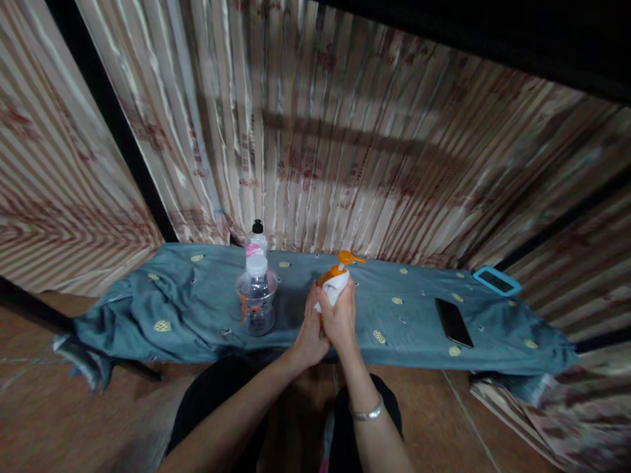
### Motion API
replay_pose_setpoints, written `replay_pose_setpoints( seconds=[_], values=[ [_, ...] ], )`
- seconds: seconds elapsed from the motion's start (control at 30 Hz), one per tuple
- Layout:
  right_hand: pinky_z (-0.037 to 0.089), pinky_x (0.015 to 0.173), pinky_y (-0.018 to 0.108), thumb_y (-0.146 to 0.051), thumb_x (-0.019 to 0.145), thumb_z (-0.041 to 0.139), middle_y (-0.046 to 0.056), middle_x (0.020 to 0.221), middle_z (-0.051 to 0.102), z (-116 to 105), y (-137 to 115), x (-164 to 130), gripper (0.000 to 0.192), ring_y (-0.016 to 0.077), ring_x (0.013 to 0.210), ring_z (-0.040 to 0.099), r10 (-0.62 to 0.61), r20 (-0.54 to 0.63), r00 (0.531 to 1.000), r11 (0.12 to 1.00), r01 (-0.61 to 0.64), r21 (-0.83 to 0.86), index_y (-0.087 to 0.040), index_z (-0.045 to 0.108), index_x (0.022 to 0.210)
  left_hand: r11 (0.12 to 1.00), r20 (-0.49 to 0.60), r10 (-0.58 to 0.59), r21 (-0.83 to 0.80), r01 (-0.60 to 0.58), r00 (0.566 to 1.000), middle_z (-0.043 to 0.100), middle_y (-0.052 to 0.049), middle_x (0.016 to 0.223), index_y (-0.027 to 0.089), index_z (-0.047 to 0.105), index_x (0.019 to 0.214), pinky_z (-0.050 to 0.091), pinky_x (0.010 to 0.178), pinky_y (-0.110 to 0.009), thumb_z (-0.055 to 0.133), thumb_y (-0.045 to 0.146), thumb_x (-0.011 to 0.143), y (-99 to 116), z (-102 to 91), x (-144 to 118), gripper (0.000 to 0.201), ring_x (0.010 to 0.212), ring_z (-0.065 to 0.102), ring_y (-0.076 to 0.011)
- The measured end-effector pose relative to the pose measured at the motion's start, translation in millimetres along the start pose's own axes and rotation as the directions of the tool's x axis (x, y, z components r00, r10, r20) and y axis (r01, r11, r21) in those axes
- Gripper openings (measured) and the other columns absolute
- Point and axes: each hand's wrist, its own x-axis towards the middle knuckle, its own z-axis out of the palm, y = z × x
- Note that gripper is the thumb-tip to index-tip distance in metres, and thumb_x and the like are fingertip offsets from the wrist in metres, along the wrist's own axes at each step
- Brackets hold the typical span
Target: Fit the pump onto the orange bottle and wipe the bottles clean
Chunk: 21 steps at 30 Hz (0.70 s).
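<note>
Hands, left [309, 332] and right [340, 314], close together around an orange-pump bottle [335, 279] with a white cloth [335, 287], right of clear bottle [257, 289].

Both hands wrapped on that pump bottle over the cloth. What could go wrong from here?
1. The pump bottle nozzle points right, roughly toward the black phone on the cloth; a squirt might reach it.
2. The clear bottle stands upright close beside the left hand; a sideways elbow or hand move could tip it.
3. The right hand hides most of the bottle, so grip security is unclear.
</note>
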Motion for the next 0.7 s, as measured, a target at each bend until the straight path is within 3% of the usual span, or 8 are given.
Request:
replay_pose_setpoints(
  seconds=[0.1, 0.17, 0.3, 0.37, 0.47, 0.57, 0.63, 0.7],
  values=[
    [0.045, 0.084, 0.039, -0.034, 0.071, 0.069, 0.007, 0.102, 0.061, -14, 14, 15, 0.055, 0.0227, 0.09, 0.058, 0.07, 0.193, 0.979, 0.96, -0.119, 0.253, -0.017, 0.046, 0.118, 0.999, 0.001, -0.003, 0.046, 0.003, 1.0, 0.029, -0.016, 0.15, 0.018, 0.025, 0.144, 0.018, 0.116, -0.054, 0.063, 0.029, 0.074, -2, -9.8, -4, 0.08, 0.141, 0.024, -0.0321],
    [0.047, 0.076, 0.033, -0.031, 0.065, 0.073, 0.002, 0.093, 0.063, -24, 23, 25, 0.052, 0.0185, 0.078, 0.059, 0.076, 0.305, 0.949, 0.903, -0.196, 0.383, -0.02, 0.051, 0.11, 0.996, -0.004, -0.088, 0.002, 0.088, 0.996, 0.036, -0.014, 0.147, 0.02, 0.031, 0.141, 0.028, 0.112, -0.052, 0.061, 0.031, 0.077, -5, -18.9, -1, 0.072, 0.136, 0.035, -0.0302],
    [0.047, 0.07, 0.029, -0.03, 0.063, 0.075, -0.002, 0.087, 0.065, -34, 30, 30, 0.052, 0.0152, 0.071, 0.059, 0.075, 0.366, 0.928, 0.877, -0.236, 0.419, -0.02, 0.055, 0.109, 0.965, -0.089, -0.252, -0.091, 0.244, 0.964, 0.03, -0.012, 0.152, 0.023, 0.035, 0.14, 0.026, 0.113, -0.052, 0.075, 0.033, 0.064, -11, -30.4, 23, 0.087, 0.142, 0.023, -0.0323],
    [0.048, 0.073, 0.03, -0.032, 0.065, 0.074, 0.0, 0.092, 0.066, -35, 28, 26, 0.057, 0.016, 0.075, 0.061, 0.081, 0.376, 0.923, 0.873, -0.248, 0.42, -0.019, 0.053, 0.116, 0.93, 0.01, -0.279, -0.248, 0.273, 0.96, 0.04, -0.01, 0.147, 0.023, 0.042, 0.136, 0.029, 0.112, -0.049, 0.078, 0.034, 0.06, -11, -29.7, 35, 0.085, 0.139, 0.031, -0.0316],
    [0.048, 0.087, 0.038, -0.042, 0.073, 0.067, 0.01, 0.111, 0.064, -35, 19, 14, 0.065, 0.0229, 0.096, 0.062, 0.072, 0.346, 0.936, 0.923, -0.194, 0.332, -0.014, 0.045, 0.128, 0.858, 0.133, -0.259, -0.424, 0.291, 0.957, 0.056, -0.009, 0.134, 0.02, 0.053, 0.127, 0.037, 0.108, -0.044, 0.079, 0.037, 0.059, -9, -23.3, 44, 0.075, 0.126, 0.049, -0.029],
    [0.025, 0.111, 0.047, -0.051, 0.081, 0.056, 0.023, 0.147, 0.032, -30, 10, -6, 0.084, 0.0288, 0.136, 0.031, -0.042, 0.217, 0.975, 0.991, 0.013, 0.134, -0.004, 0.024, 0.142, 0.875, 0.038, -0.277, -0.401, 0.269, 0.96, 0.059, -0.011, 0.129, 0.017, 0.054, 0.124, 0.04, 0.105, -0.041, 0.08, 0.039, 0.057, -8, -15.7, 38, 0.075, 0.121, 0.053, -0.0282],
    [0.011, 0.115, 0.046, -0.05, 0.088, 0.044, 0.022, 0.155, 0.01, -23, 5, -20, 0.082, 0.0245, 0.144, 0.009, -0.091, 0.128, 0.988, 0.996, 0.087, 0.036, -0.001, 0.012, 0.146, 0.902, -0.037, -0.271, -0.358, 0.241, 0.962, 0.057, -0.013, 0.13, 0.017, 0.05, 0.127, 0.042, 0.103, -0.041, 0.079, 0.041, 0.059, -10, -12.0, 32, 0.077, 0.119, 0.054, -0.028],
    [0.011, 0.115, 0.044, -0.044, 0.094, 0.034, 0.021, 0.155, 0.013, -17, 2, -28, 0.069, 0.0201, 0.144, 0.009, -0.084, 0.017, 0.996, 0.996, 0.084, 0.016, -0.001, 0.017, 0.145, 0.944, -0.091, -0.228, -0.265, 0.197, 0.969, 0.054, -0.013, 0.131, 0.018, 0.046, 0.13, 0.043, 0.101, -0.042, 0.077, 0.04, 0.062, -11, -10.3, 26, 0.077, 0.119, 0.053, -0.0279]
  ],
)
